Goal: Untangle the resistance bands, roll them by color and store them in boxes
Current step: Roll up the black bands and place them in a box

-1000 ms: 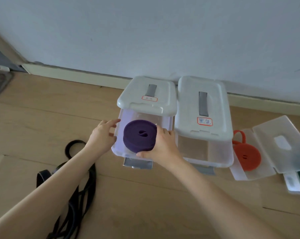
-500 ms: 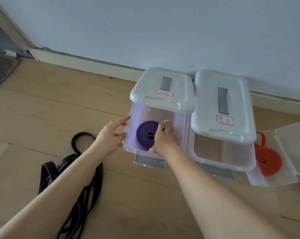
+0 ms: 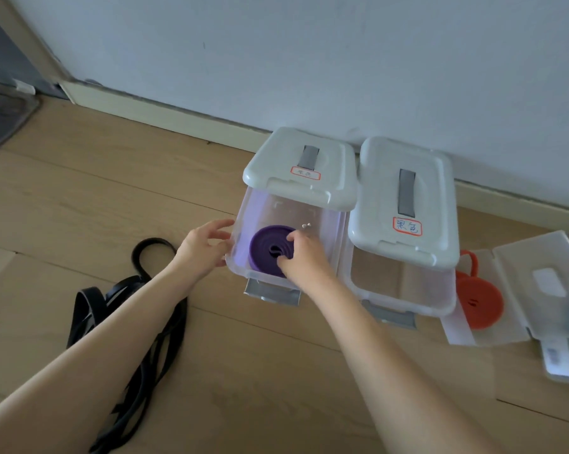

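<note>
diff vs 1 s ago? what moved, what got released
The right hand carried the purple roll from above the rim down into the left clear box, where it now lies on the floor; the fingers still rest on it, so release is unclear. The left hand stays at the box's left wall. The black bands, orange roll and lids are unchanged.

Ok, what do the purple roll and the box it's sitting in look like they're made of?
Purple roll: looks like matte rubber or latex, a flat strip wound in smooth flexible layers. Box: apparently clear glossy plastic, since the floor shows through its walls; its lid looks like opaque white plastic.
</note>
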A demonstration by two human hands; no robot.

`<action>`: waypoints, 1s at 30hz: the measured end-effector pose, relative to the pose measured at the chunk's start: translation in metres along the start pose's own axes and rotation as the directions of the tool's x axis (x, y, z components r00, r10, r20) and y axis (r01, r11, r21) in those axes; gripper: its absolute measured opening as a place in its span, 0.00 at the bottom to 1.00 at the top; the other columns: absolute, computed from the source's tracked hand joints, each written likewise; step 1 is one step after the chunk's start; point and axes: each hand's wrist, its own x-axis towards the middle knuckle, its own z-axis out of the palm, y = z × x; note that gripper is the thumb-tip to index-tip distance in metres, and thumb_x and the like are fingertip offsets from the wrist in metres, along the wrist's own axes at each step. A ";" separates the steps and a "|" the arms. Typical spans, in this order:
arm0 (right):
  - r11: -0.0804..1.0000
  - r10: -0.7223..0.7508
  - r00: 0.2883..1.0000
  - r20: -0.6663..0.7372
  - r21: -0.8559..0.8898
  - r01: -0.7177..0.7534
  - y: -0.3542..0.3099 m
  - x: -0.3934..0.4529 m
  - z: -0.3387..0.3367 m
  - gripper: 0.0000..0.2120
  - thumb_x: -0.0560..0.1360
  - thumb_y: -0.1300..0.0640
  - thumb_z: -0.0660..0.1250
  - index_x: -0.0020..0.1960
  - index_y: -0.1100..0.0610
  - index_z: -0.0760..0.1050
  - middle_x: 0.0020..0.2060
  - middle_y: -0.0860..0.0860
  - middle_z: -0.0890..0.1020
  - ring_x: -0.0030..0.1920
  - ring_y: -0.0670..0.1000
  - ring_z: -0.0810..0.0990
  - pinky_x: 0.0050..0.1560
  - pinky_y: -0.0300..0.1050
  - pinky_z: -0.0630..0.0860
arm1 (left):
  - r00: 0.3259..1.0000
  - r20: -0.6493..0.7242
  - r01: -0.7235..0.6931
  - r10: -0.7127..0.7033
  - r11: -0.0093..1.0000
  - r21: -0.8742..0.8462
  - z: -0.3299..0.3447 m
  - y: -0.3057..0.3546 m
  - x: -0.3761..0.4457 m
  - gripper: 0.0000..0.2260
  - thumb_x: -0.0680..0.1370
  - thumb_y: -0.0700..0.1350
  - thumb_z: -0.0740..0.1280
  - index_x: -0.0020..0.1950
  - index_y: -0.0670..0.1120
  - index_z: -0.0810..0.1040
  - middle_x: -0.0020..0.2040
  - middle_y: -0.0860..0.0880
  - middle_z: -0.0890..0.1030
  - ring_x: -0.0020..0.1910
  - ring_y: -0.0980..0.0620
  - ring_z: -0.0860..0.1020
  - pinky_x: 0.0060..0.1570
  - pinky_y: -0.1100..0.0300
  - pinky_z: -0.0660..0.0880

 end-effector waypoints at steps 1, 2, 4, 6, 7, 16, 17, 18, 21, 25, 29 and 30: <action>0.997 -0.046 0.997 -0.061 0.063 0.050 -0.004 -0.012 0.000 0.18 0.76 0.61 0.63 0.65 0.61 0.67 0.63 0.58 0.70 0.64 0.57 0.70 0.62 0.48 0.69 | 0.999 -0.019 0.051 -0.051 0.999 -0.005 0.000 -0.001 -0.005 0.14 0.77 0.38 0.64 0.62 0.48 0.75 0.45 0.52 0.79 0.39 0.56 0.78 0.36 0.64 0.75; 0.988 -0.087 0.986 -0.139 0.118 0.104 -0.009 -0.024 0.002 0.15 0.76 0.61 0.63 0.62 0.60 0.70 0.61 0.56 0.73 0.61 0.56 0.72 0.61 0.49 0.70 | 0.995 -0.032 0.092 -0.093 0.996 -0.007 0.001 -0.004 -0.013 0.13 0.77 0.38 0.63 0.61 0.45 0.75 0.45 0.51 0.79 0.40 0.53 0.78 0.38 0.62 0.74; 0.942 -0.164 0.940 -0.300 0.235 0.240 -0.022 -0.050 0.011 0.11 0.75 0.62 0.63 0.57 0.61 0.73 0.54 0.55 0.78 0.55 0.54 0.76 0.56 0.51 0.73 | 0.992 -0.089 0.091 -0.086 0.994 0.057 -0.001 -0.015 -0.035 0.12 0.76 0.37 0.62 0.59 0.43 0.76 0.46 0.48 0.80 0.43 0.50 0.78 0.43 0.60 0.72; 0.883 -0.250 0.904 -0.345 0.302 0.360 -0.036 -0.071 0.031 0.08 0.74 0.63 0.64 0.53 0.61 0.74 0.46 0.53 0.80 0.47 0.52 0.78 0.50 0.49 0.76 | 0.983 -0.179 0.031 0.024 0.954 0.299 -0.011 -0.035 -0.062 0.12 0.75 0.37 0.63 0.58 0.44 0.77 0.51 0.46 0.80 0.48 0.48 0.77 0.47 0.60 0.69; 0.870 -0.300 0.906 -0.298 0.304 0.388 -0.042 -0.078 0.046 0.07 0.74 0.63 0.64 0.52 0.61 0.74 0.44 0.53 0.79 0.45 0.52 0.78 0.49 0.47 0.76 | 0.973 -0.217 0.027 0.080 0.893 0.449 -0.018 -0.047 -0.074 0.13 0.75 0.38 0.63 0.59 0.45 0.76 0.55 0.44 0.79 0.53 0.46 0.75 0.51 0.57 0.69; 0.854 -0.071 0.881 0.467 0.486 -0.189 -0.037 -0.082 0.184 0.32 0.75 0.60 0.64 0.74 0.47 0.54 0.73 0.53 0.60 0.70 0.53 0.62 0.64 0.44 0.61 | 0.831 -0.325 0.551 -0.451 0.593 0.587 -0.100 -0.156 -0.123 0.48 0.66 0.64 0.70 0.75 0.58 0.43 0.73 0.39 0.53 0.69 0.32 0.58 0.64 0.37 0.63; 0.798 -0.061 0.878 0.475 0.551 -0.243 -0.036 -0.082 0.194 0.33 0.75 0.60 0.65 0.74 0.44 0.53 0.73 0.52 0.59 0.71 0.53 0.61 0.67 0.46 0.60 | 0.839 -0.307 0.540 -0.449 0.624 0.565 -0.103 -0.159 -0.123 0.46 0.66 0.63 0.71 0.75 0.57 0.47 0.70 0.39 0.59 0.65 0.33 0.64 0.60 0.39 0.68; 0.739 -0.050 0.877 0.477 0.609 -0.289 -0.037 -0.082 0.202 0.34 0.75 0.60 0.65 0.74 0.42 0.53 0.74 0.51 0.59 0.72 0.53 0.61 0.69 0.48 0.59 | 0.856 -0.287 0.516 -0.430 0.687 0.512 -0.104 -0.160 -0.123 0.43 0.67 0.60 0.73 0.74 0.55 0.52 0.68 0.39 0.64 0.62 0.34 0.69 0.57 0.42 0.71; 0.591 0.004 0.892 0.451 0.719 -0.366 -0.038 -0.086 0.214 0.33 0.75 0.59 0.66 0.73 0.41 0.55 0.72 0.52 0.66 0.70 0.55 0.66 0.70 0.55 0.63 | 0.907 -0.174 0.419 -0.384 0.868 0.265 -0.088 -0.151 -0.130 0.32 0.70 0.50 0.73 0.69 0.48 0.62 0.62 0.42 0.75 0.57 0.42 0.75 0.53 0.51 0.75; 0.637 0.153 0.928 0.340 0.684 -0.356 -0.014 -0.099 0.176 0.19 0.74 0.58 0.68 0.63 0.52 0.69 0.60 0.56 0.77 0.57 0.56 0.78 0.58 0.52 0.75 | 0.932 0.020 0.359 -0.362 0.929 0.088 -0.038 -0.120 -0.145 0.27 0.71 0.48 0.71 0.67 0.50 0.64 0.55 0.47 0.76 0.47 0.50 0.77 0.44 0.58 0.76; 0.662 0.200 0.879 0.433 0.601 -0.447 0.040 -0.131 0.094 0.07 0.72 0.59 0.70 0.48 0.54 0.75 0.41 0.53 0.81 0.37 0.51 0.78 0.36 0.41 0.71 | 0.892 0.258 0.367 -0.372 0.928 0.068 0.011 -0.080 -0.171 0.27 0.71 0.47 0.72 0.66 0.46 0.66 0.57 0.45 0.77 0.53 0.47 0.78 0.55 0.53 0.76; 0.683 0.228 0.870 0.437 0.565 -0.463 0.053 -0.141 0.072 0.07 0.72 0.59 0.71 0.47 0.55 0.75 0.39 0.53 0.80 0.37 0.51 0.76 0.35 0.40 0.68 | 0.859 0.340 0.382 -0.382 0.921 0.070 0.024 -0.069 -0.180 0.26 0.71 0.47 0.72 0.65 0.47 0.66 0.58 0.44 0.78 0.55 0.46 0.78 0.57 0.51 0.76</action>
